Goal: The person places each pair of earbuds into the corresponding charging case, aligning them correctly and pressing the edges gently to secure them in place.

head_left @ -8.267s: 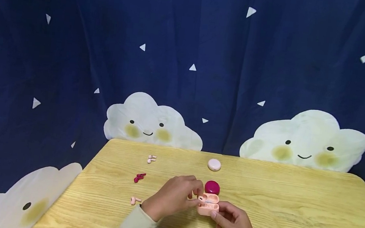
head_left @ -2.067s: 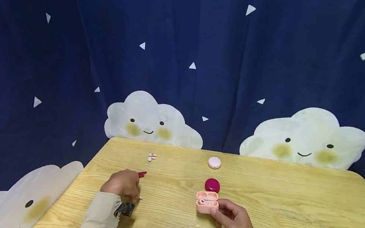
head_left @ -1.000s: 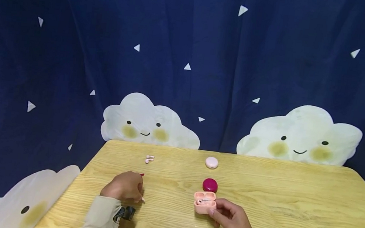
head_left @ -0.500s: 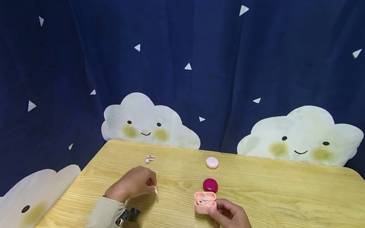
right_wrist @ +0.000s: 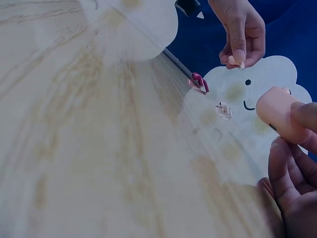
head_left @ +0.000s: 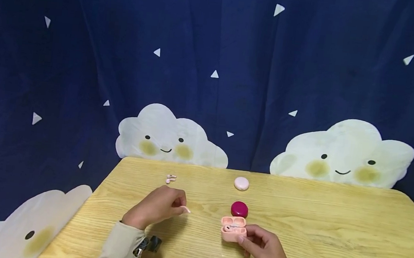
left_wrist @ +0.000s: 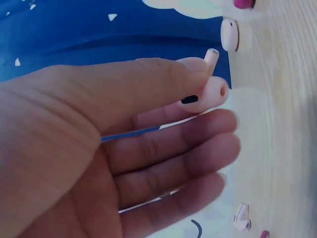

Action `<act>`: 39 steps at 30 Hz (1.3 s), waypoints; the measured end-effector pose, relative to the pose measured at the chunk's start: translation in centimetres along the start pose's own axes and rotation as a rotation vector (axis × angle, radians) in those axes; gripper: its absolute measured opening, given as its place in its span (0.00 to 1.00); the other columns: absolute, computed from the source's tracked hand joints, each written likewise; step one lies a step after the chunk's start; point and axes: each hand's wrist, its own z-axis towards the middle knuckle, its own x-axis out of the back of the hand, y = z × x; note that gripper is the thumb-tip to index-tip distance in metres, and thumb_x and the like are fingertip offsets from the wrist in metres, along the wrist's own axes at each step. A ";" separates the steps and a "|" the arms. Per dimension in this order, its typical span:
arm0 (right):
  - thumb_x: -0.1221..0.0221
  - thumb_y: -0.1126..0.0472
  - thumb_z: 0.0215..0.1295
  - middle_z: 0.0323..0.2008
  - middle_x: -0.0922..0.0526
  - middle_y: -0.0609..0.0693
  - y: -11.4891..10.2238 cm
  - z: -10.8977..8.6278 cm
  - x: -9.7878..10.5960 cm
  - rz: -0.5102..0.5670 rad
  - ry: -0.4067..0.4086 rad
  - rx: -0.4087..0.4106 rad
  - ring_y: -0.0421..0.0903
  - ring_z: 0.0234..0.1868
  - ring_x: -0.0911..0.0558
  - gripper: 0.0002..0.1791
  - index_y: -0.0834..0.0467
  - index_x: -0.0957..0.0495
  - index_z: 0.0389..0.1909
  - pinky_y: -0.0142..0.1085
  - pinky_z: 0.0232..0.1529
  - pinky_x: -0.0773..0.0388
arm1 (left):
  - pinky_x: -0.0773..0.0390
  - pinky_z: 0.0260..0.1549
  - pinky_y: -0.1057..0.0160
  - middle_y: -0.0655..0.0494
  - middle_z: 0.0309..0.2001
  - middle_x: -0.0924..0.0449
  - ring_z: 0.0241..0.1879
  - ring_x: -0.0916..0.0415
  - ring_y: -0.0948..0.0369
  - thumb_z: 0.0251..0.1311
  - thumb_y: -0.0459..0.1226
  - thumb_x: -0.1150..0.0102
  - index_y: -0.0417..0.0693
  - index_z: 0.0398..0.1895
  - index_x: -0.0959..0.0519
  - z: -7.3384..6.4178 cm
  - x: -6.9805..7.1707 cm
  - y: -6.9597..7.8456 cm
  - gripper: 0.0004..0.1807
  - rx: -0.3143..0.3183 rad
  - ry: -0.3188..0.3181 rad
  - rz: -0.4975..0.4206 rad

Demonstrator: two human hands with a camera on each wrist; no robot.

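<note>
My left hand [head_left: 157, 207] pinches a peach earbud [left_wrist: 217, 91] between thumb and index finger, above the table left of centre. In the left wrist view the earbud's stem points up past the thumb tip, and the other fingers lie loosely bent below. My right hand [head_left: 268, 251] grips the right end of a peach earbud case [head_left: 232, 236], whose lid stands raised. One peach earbud [head_left: 227, 228] sits in the case's left slot; the right slot holds nothing. In the right wrist view only the outside of the case shows.
Behind the case lie a magenta round case [head_left: 239, 209] and, farther back, a pale pink round case [head_left: 241, 183]. Two pale pink earbuds [head_left: 170, 179] rest at the back left. Magenta earbuds [right_wrist: 199, 83] show in the right wrist view. A dark blue curtain [head_left: 201, 40] hangs behind the table.
Earlier my left hand was at the case with an earbud, then reached left for the other peach one. It has since lifted that earbud and moved right. The right hand keeps holding the case.
</note>
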 end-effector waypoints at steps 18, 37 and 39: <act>0.38 0.62 0.64 0.30 0.19 0.54 0.1 0.1 0.3 -0.006 -0.003 -0.018 0.46 0.24 0.22 0.14 0.66 0.21 0.46 0.36 0.26 0.21 | 0.33 0.20 0.70 0.70 0.17 0.32 0.18 0.37 0.72 0.59 0.40 0.35 0.57 0.29 0.22 1.0 -1.0 1.7 0.05 -0.114 0.113 0.026; 0.37 0.60 0.63 0.30 0.19 0.54 -0.2 0.1 0.1 0.005 0.009 -0.059 0.45 0.25 0.22 0.15 0.66 0.21 0.46 0.36 0.27 0.21 | 0.30 0.24 0.73 0.72 0.22 0.30 0.23 0.30 0.70 0.59 0.38 0.36 0.59 0.28 0.22 1.5 -1.7 3.2 0.05 -0.158 0.108 0.002; 0.37 0.60 0.63 0.30 0.20 0.54 -0.2 0.1 0.1 0.002 0.006 -0.061 0.46 0.25 0.22 0.15 0.66 0.21 0.46 0.36 0.27 0.21 | 0.30 0.25 0.73 0.71 0.23 0.29 0.24 0.29 0.68 0.59 0.38 0.37 0.58 0.29 0.22 1.5 -1.9 3.3 0.05 -0.173 0.112 -0.004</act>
